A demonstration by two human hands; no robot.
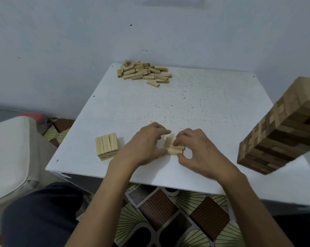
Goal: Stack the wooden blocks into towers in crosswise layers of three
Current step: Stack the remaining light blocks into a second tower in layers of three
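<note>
Your left hand (pixel 147 145) and right hand (pixel 200 150) pinch a block stack (pixel 173 149) at lower centre of the worktop (pixel 204 104). Upper centre: loose blocks (pixel 144 73). Right edge: tall tower (pixel 282 129). Left of your hands: three-wide stack (pixel 107 146).

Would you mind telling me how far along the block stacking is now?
Done: a tall tower stands at the right, and a short stack topped by three blocks sits at the left. In hand: the left hand and right hand pinch the middle blocks, barely started. Left: the loose pile at the far edge is unstacked.
</note>
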